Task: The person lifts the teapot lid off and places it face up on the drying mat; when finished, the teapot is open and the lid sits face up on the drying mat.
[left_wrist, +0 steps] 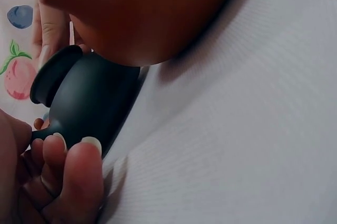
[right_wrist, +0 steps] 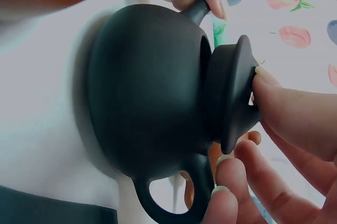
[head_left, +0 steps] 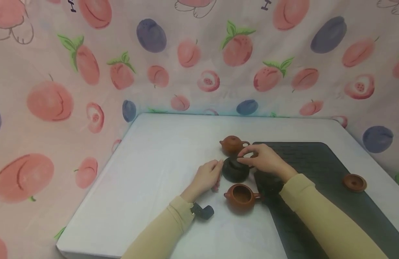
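A black teapot (head_left: 235, 174) stands on the white table, its spout toward my left hand (head_left: 206, 177). The thumb and fingers of that hand pinch the spout, as the left wrist view shows. My right hand (head_left: 265, 160) pinches the knob of the black lid (right_wrist: 237, 92). The lid tilts at the pot's mouth, with a dark gap along one side in the right wrist view. Nearer me sits a lidless brown teapot (head_left: 241, 203), its dark inside showing. Behind the black pot is another brown teapot (head_left: 232, 145) with its lid on.
A dark ridged tray (head_left: 306, 153) covers the table's right side, under my right forearm. On its right edge lies a small brown lid (head_left: 354, 182). The white table (head_left: 147, 162) extends to the left. A fruit-patterned cloth (head_left: 193, 97) hangs behind.
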{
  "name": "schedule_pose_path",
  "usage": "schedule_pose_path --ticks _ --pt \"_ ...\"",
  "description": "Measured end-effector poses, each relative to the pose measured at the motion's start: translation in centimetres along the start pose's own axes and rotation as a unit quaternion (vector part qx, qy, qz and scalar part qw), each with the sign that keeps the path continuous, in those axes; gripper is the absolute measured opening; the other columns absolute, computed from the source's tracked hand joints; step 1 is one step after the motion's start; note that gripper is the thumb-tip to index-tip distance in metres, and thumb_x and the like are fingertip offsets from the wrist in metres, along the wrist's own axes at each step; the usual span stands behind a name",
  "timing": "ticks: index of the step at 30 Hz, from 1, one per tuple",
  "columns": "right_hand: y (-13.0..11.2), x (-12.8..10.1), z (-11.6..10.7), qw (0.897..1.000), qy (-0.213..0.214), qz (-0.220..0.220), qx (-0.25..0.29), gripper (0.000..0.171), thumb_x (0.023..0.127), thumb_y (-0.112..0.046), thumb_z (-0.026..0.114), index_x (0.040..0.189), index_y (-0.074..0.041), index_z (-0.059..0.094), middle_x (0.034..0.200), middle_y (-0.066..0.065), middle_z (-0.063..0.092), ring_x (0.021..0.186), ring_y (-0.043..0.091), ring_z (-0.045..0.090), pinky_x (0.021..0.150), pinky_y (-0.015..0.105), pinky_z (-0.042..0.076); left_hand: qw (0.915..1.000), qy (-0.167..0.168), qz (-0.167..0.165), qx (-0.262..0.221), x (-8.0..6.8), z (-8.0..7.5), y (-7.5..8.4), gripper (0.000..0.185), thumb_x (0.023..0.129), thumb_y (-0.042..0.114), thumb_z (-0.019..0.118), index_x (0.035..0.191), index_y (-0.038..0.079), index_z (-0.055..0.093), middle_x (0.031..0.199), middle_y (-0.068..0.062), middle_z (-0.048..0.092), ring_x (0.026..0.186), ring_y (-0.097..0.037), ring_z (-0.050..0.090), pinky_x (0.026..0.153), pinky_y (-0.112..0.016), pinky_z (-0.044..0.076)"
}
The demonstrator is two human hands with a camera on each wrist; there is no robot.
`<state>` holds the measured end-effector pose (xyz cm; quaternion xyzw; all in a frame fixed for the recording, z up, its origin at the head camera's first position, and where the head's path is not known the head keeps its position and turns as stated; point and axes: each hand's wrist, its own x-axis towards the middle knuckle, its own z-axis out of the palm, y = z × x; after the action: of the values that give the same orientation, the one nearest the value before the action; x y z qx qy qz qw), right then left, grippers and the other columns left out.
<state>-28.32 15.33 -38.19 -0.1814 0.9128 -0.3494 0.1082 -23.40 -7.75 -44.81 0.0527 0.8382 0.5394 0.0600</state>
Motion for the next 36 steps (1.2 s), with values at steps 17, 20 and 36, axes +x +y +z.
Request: schedule_pose_path --ticks 17,20,36 --pt "1.1 -1.2 -0.9 0.993 0.01 0.028 0.115 0.043 0.097 -0.042 0.072 0.126 -0.011 0.067 0.136 0.016 0.062 0.116 0.035 0.065 0.098 0.055 0.051 1.0 0.005 0.005 -0.001 -0.1 0.1 -0.1 0.049 0.11 0.045 0.041 0.08 0.009 0.055 0.058 -0.006 0.058 0.042 -0.019 0.059 0.044 -0.033 0.054" --pt "1.3 -1.4 -1.1 0.984 0.001 0.032 0.176 0.05 0.098 -0.041 0.071 0.131 -0.005 0.062 0.14 0.02 0.056 0.117 0.036 0.065 0.103 0.055 0.048 1.0 0.006 0.005 0.0 -0.1 0.1 -0.1 0.049 0.11 0.045 0.041 0.08 0.009 0.055 0.057 -0.006 0.058 0.042 -0.019 0.059 0.044 -0.033 0.054" --pt "2.1 -2.5 -1.2 0.875 -0.074 0.045 0.476 0.028 0.109 -0.021 0.055 0.131 -0.004 0.054 0.13 0.01 0.059 0.116 0.019 0.065 0.1 0.031 0.051 0.9999 0.007 0.009 0.003 -0.1 0.1 -0.1 0.049 0.11 0.045 0.041 0.08 0.009 0.056 0.058 -0.007 0.059 0.043 -0.021 0.06 0.045 -0.034 0.054"
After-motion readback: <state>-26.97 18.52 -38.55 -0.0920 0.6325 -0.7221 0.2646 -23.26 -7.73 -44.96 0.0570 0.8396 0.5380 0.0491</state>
